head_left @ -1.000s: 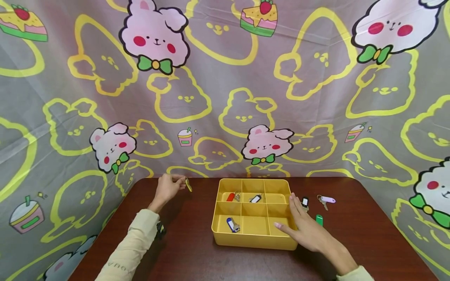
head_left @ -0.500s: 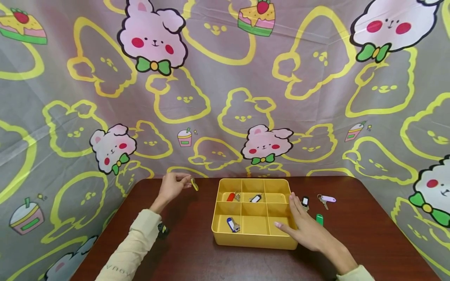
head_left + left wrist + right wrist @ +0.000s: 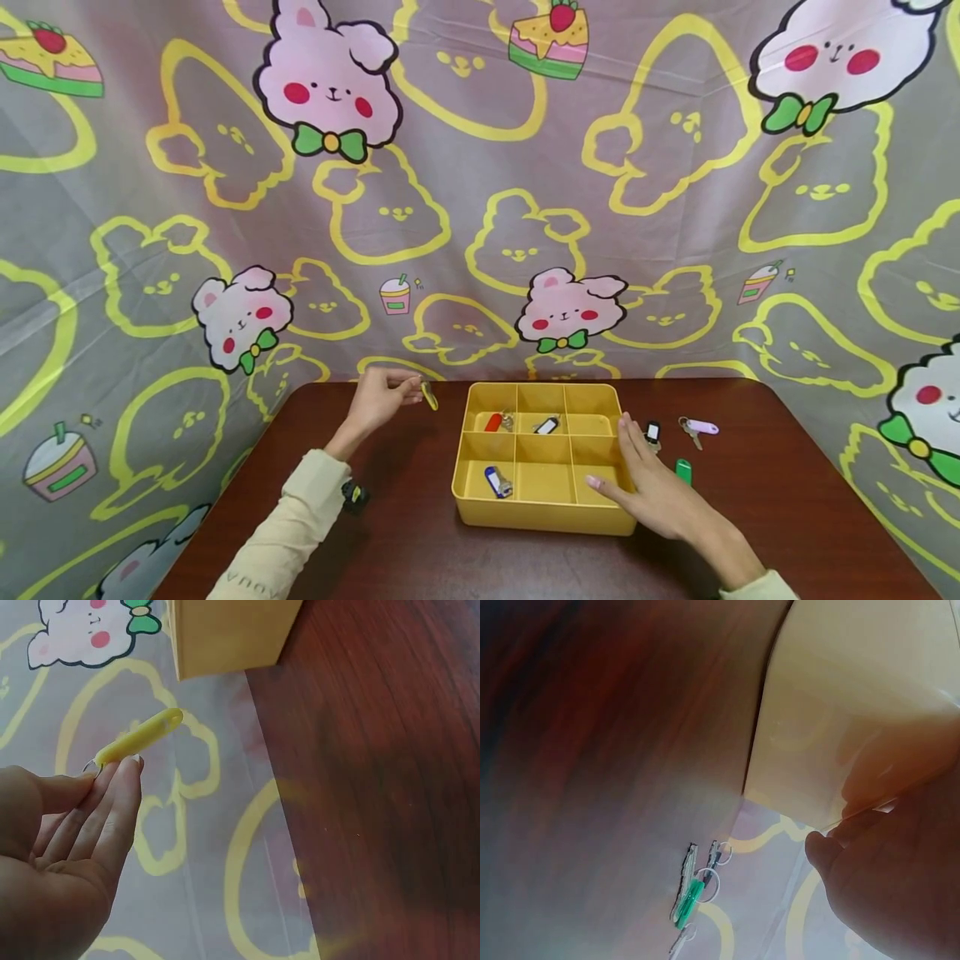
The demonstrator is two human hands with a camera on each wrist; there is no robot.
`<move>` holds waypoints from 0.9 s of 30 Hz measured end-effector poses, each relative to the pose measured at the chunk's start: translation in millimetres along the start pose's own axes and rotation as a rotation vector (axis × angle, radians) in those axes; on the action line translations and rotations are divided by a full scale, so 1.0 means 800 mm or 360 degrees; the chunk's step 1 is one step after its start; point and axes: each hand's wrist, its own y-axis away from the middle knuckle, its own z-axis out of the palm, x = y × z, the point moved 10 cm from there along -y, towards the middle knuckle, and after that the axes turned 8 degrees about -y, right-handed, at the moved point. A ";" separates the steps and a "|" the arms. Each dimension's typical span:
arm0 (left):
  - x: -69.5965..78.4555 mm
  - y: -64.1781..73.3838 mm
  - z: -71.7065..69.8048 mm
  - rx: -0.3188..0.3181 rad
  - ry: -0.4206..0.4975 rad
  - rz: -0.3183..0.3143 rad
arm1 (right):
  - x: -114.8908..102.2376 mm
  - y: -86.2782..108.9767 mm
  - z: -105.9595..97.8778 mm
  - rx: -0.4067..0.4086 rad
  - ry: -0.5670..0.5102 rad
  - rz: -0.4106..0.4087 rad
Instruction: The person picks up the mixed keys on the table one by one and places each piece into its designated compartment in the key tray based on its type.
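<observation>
My left hand pinches the metal ring of a yellow key tag between thumb and fingertips, held up left of the yellow divided box. My right hand rests along the box's right wall, fingers straight, the thumb over the front right compartment. Inside the box, a red key tag lies back left, a black-and-white key tag back middle, and a blue key tag front left, with keys beside them. The other three compartments show bare floors.
On the brown table, right of the box, lie a black key tag, a lilac key tag with a key, and a green key tag near the right hand. A patterned cloth hangs behind the table.
My left hand has moved to the right with the yellow key tag, closer to the box. The right hand and the box have stayed in place.
</observation>
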 end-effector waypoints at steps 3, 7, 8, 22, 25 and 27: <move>0.006 0.001 0.004 -0.0013 0.0012 0.0012 | 0.000 0.001 -0.001 0.0007 0.0007 -0.0004; 0.011 0.002 0.007 -0.0015 0.0028 0.0000 | 0.000 0.001 0.000 0.0012 0.0022 -0.0005; 0.013 0.002 0.008 -0.0020 0.0032 0.0000 | 0.000 0.001 0.000 0.0012 0.0028 -0.0003; 0.056 0.009 0.028 -0.0122 0.0102 0.0038 | -0.010 0.002 -0.007 0.0137 0.0210 -0.0132; 0.065 0.011 0.034 -0.0145 0.0099 0.0047 | -0.012 0.002 -0.008 0.0145 0.0242 -0.0140; 0.070 0.012 0.038 -0.0159 0.0105 0.0051 | -0.013 0.002 -0.008 0.0145 0.0257 -0.0140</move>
